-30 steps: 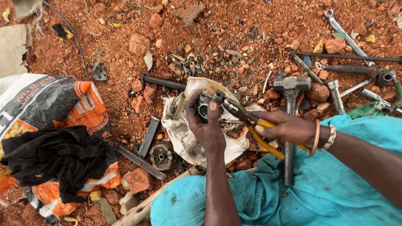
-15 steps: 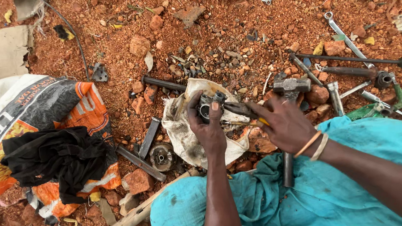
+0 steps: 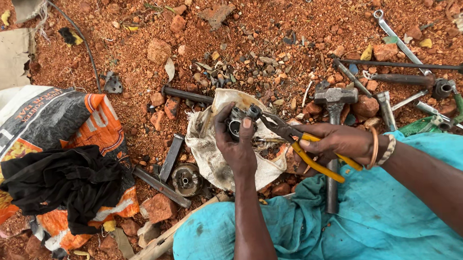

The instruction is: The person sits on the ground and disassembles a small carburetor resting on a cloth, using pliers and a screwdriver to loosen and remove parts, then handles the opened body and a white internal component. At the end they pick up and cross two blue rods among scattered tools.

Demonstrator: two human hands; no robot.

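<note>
Ground: red, stony earth (image 3: 299,13), littered with scrap. Largest item, a printed white-and-orange woven sack (image 3: 39,131) at the person's left, with a crumpled black cloth (image 3: 58,183) lying on it. Teal fabric garment (image 3: 366,223) covers the lap at the lower edge. A dirty off-white rag (image 3: 211,147) is spread on the ground directly ahead; beside it lie a flat dark metal bar (image 3: 160,182) and a round grey metal hub (image 3: 185,180). To the right, a steel-headed hammer (image 3: 333,118) lies with its handle running down onto the garment, and a long silver spanner (image 3: 397,34) sits among other loose tools. Left hand (image 3: 237,145) is closed round a small dark grey metal part with round openings (image 3: 240,120), held just above the rag, thumb pressed on its top. Right hand (image 3: 339,142) is wrapped round the handles of yellow-handled pliers (image 3: 296,142) — nose reaching to the part's right edge; whether the nose has actually bitten cannot be told. Judgement: the step goes best with the part braced firmly by the left hand, pliers square to the piece gripped, squeeze steady rather than jerked — keep it over the rag so anything loosened lands there.
</note>
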